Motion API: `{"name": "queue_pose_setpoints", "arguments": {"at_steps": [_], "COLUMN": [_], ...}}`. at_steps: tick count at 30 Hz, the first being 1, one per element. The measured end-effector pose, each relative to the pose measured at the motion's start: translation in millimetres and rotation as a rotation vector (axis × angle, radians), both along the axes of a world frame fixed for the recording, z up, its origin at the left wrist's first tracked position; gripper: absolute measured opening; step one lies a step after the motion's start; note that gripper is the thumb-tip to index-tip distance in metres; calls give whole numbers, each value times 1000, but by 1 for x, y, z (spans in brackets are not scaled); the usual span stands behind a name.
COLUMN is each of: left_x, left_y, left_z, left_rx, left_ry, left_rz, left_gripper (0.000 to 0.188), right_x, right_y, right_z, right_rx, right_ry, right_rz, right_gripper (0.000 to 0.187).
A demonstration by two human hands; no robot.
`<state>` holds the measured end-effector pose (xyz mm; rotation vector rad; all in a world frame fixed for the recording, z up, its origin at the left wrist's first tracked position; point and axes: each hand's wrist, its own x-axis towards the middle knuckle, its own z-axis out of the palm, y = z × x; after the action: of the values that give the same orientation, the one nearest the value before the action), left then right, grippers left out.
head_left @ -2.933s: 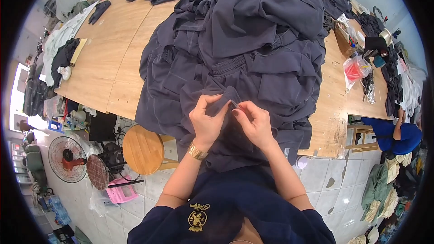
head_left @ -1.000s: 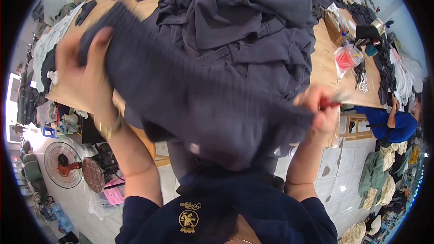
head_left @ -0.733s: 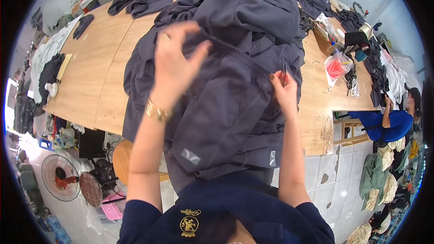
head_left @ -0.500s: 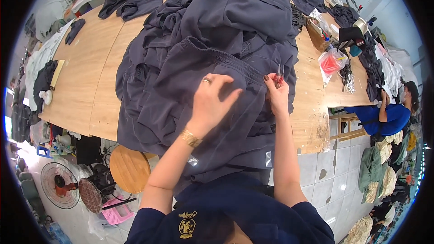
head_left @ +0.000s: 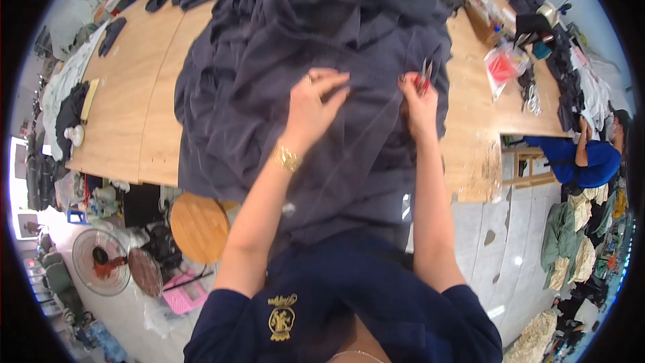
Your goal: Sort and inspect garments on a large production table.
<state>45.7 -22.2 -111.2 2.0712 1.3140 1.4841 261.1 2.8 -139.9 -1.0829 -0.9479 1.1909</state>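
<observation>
A heap of dark grey garments covers the middle of the table, and the top ones drape toward me over its near edge. My left hand is over the upper garment, fingers apart and thumb out, with nothing seen in it. To its right, my right hand is closed on small red-handled thread snips, blades pointing up and away. Its thumb and forefinger are pinched by the cloth; whether they grip fabric too, I cannot tell. Blur hides the garment's waistband.
The wooden table extends to both sides. At right lie a clear bag with red contents and white cord. A co-worker in blue is at far right. A round wooden stool and a fan stand lower left.
Both hands have moved a little farther from me over the cloth, the right still with the snips. The gathered elastic waistband, plain before, is now blurred. The whole view has shifted slightly.
</observation>
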Motion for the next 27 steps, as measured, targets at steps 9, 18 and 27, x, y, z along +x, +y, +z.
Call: {"name": "queue_pose_setpoints", "arguments": {"at_steps": [9, 18, 27], "left_x": [-15, 22, 13], "left_y": [-55, -34, -2], "left_z": [0, 5, -13], "left_rx": [-67, 134, 91], "left_ry": [-123, -9, 51], "left_rz": [125, 67, 72], "left_gripper": [19, 28, 26], "right_x": [-4, -3, -4], "right_y": [3, -2, -2], "right_z": [-5, -5, -4], "right_rx": [51, 48, 52], "right_ry": [41, 60, 76], "right_rz": [-6, 11, 13], "right_gripper": [13, 12, 12]}}
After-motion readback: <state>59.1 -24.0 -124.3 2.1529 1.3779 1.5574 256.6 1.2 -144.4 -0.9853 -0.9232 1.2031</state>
